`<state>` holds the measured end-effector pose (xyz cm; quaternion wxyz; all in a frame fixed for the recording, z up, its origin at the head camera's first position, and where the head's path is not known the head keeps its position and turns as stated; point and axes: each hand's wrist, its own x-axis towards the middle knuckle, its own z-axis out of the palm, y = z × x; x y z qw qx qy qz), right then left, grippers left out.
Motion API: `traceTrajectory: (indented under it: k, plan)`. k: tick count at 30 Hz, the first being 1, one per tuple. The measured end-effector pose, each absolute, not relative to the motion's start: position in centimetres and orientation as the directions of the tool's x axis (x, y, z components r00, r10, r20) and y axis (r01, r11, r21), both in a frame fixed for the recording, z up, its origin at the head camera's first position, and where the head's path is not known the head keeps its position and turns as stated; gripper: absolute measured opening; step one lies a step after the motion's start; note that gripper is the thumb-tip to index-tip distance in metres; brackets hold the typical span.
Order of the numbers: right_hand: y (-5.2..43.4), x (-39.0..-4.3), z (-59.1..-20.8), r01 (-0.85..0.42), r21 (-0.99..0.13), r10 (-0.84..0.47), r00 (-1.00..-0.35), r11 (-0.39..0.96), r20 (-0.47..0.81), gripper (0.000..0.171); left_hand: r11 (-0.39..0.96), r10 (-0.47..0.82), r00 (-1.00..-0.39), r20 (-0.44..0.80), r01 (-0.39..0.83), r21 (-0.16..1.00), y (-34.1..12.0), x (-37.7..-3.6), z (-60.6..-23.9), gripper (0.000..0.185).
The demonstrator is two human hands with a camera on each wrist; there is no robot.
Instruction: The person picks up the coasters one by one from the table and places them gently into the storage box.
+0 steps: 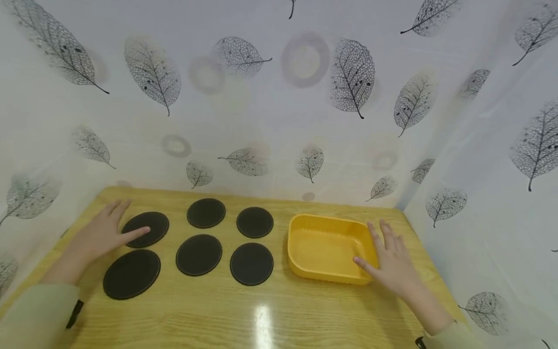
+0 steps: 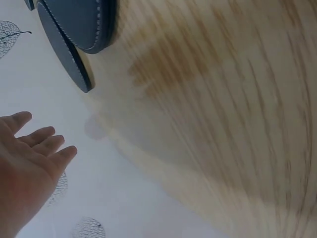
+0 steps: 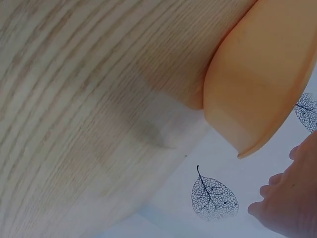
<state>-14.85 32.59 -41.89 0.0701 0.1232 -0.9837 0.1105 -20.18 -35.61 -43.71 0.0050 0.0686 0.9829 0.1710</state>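
Coasters (image 1: 199, 254), all six, lie on the counter (image 1: 279, 315) between spread hands, left hand (image 1: 102, 235) touching one, right hand (image 1: 392, 264) on the empty yellow tray (image 1: 324, 278).

Wooden table (image 1: 270, 310): six black discs (image 1: 199, 255) in two rows; yellow tray (image 1: 301, 245) at right. Left hand (image 1: 102, 235) flat, thumb on far-left disc. Right hand (image 1: 390, 264) flat against tray's right rim.
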Motion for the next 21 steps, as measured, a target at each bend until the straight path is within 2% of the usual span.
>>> traceTrajectory:
  k: [14,21]
  plan:
    - [32.6,-14.9,-43.2,-0.256,-0.281,-0.230,-0.965,0.925,0.125,0.102,0.891,0.136,-0.984,-0.114,0.071,0.448,-35.9,-22.0,-45.4,0.132]
    - [32.8,-15.1,-43.8,-0.254,-0.303,-0.233,-0.967,0.918,0.105,0.103,0.902,0.149,-0.981,-0.123,0.084,0.423,-35.7,-22.2,-46.4,0.134]
